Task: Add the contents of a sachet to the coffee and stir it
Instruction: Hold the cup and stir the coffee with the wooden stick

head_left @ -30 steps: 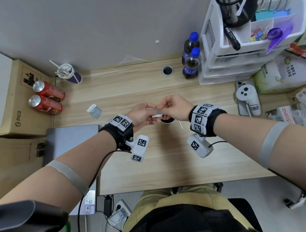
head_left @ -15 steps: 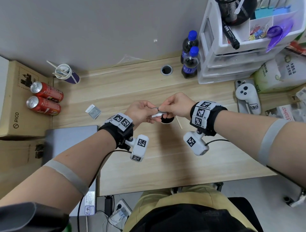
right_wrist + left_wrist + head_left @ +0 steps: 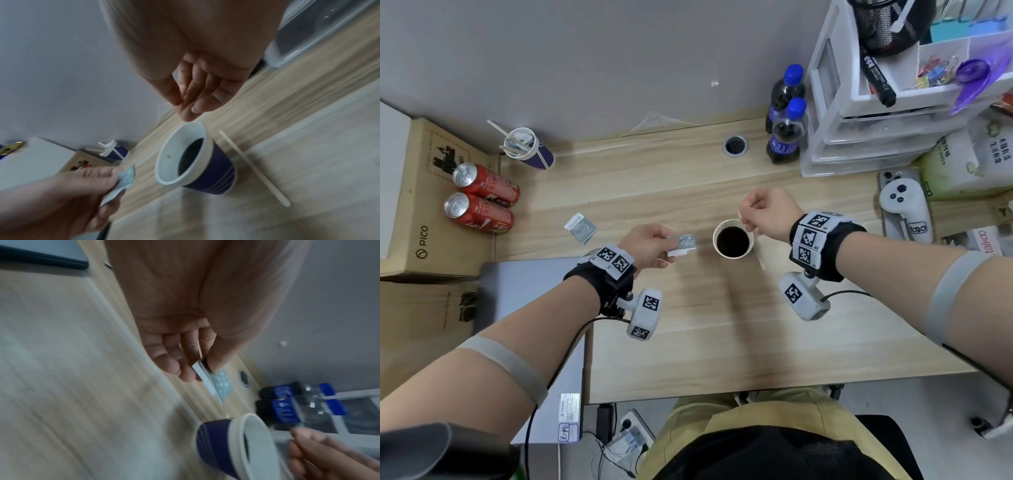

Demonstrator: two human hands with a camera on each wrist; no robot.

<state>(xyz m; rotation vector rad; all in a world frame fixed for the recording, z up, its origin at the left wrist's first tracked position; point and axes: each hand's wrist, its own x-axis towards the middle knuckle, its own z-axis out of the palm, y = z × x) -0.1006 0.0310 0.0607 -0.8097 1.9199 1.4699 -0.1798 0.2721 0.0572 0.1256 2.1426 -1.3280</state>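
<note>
A dark blue paper cup (image 3: 715,240) (image 3: 216,443) (image 3: 218,170) of black coffee stands mid-table. My left hand (image 3: 671,247) (image 3: 201,369) (image 3: 111,180) pinches a grey dotted sachet (image 3: 685,241) (image 3: 222,384) (image 3: 127,177) just left of the cup, clear of its rim. My right hand (image 3: 744,216) (image 3: 185,108) hovers behind the cup's far rim, thumb and fingertips pinched together on what looks like a small pale torn strip. A wooden stirrer (image 3: 759,255) (image 3: 252,167) lies on the table right of the cup.
A second sachet (image 3: 581,228) lies further left. Two red cans (image 3: 479,198) lie on a cardboard box and a cup of used stirrers (image 3: 527,147) stands at the left. Two cola bottles (image 3: 787,133), a drawer unit (image 3: 859,120) and a controller (image 3: 904,205) stand right. A laptop (image 3: 527,291) lies front left.
Both hands held the sachet together above the cup; now they have parted. The left hand carried the sachet left, the right hand drew back and right, uncovering the cup.
</note>
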